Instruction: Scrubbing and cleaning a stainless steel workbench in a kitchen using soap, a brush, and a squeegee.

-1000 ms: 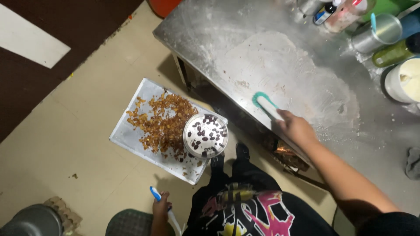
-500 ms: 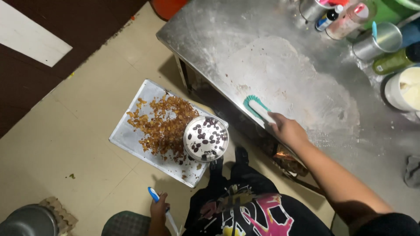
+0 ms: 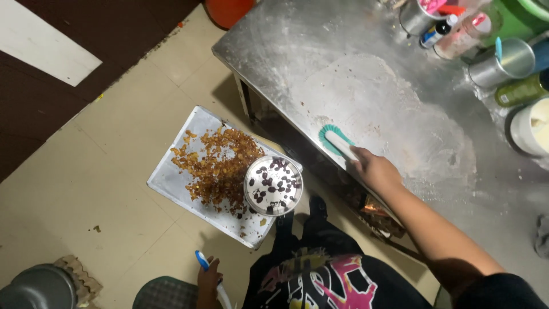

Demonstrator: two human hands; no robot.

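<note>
A small scrubbing brush (image 3: pixel 336 140) with a teal head and a white handle is held against the near edge of the steel surface (image 3: pixel 320 51), bristles down on the metal, where a wide pale smear of flour or dried residue is spread. The brush is judged light and stiff in the handle, with bristles that give a little under pressure; the plastic handle may turn slippery if wet, so it is best taken well up the white grip, close behind the head, where pressing force can be carried. The right hand (image 3: pixel 374 170) is wrapped round that handle, fingers closed tight on it, the arm stretched out across the corner of the surface

The left hand (image 3: pixel 209 280) is kept low by the person's side, fingers curled round a second tool with a blue tip and white shaft (image 3: pixel 205 264); what kind of tool it is cannot be told

On the floor below the surface a metal tray (image 3: pixel 171 183) is set, strewn with brown crumbly scraps (image 3: pixel 214 166), and a round clear lidded tub (image 3: pixel 273 185) with dark pieces inside is stood on its near corner. At the far end of the surface steel cups (image 3: pixel 502 60), a small bottle (image 3: pixel 437 31) and a white tub (image 3: pixel 529 127) are gathered, well apart from the brush
</note>
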